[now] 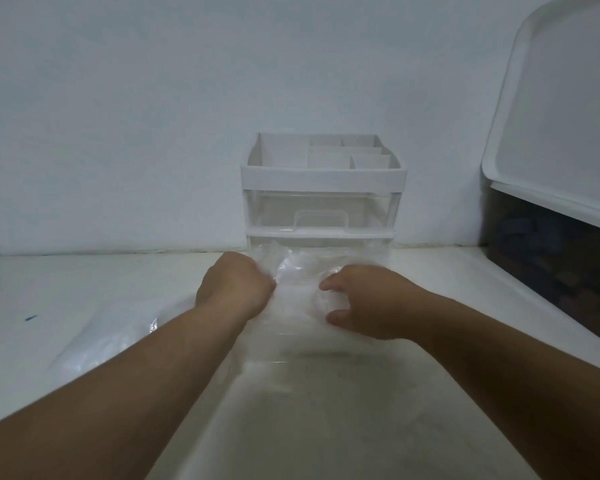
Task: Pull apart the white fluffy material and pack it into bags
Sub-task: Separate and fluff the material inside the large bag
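Both forearms reach forward over a white bench (66, 282). The left hand (236, 285) is closed into a fist, knuckles up, bunching the upper left edge of a crumpled clear plastic bag (302, 327). The right hand (361, 303) sits just right of it with its fingers curled, forefinger above and thumb below, and the bag's plastic is caught between them. The two hands are near each other but apart, with wrinkled film stretched between them. The rest of the bag hangs or lies down toward the camera between the forearms. Whether it holds anything cannot be told, since the film is blurred and see-through.

A second clear bag (101, 341) lies flat on the bench to the left, just beside the left forearm and touched by neither hand. It looks filled with white fluffy material (84, 355), though the detail there is soft.

Behind the hands, against the pale wall (118, 116), stands a white desktop organiser with clear drawers (321, 192), its top tray split into compartments. The held bag's top overlaps the lower drawer front. At far right a white rounded plastic tray (561, 116) leans tilted over a dark translucent box (548, 258). A small blue mark (31, 319) sits on the bench at left.
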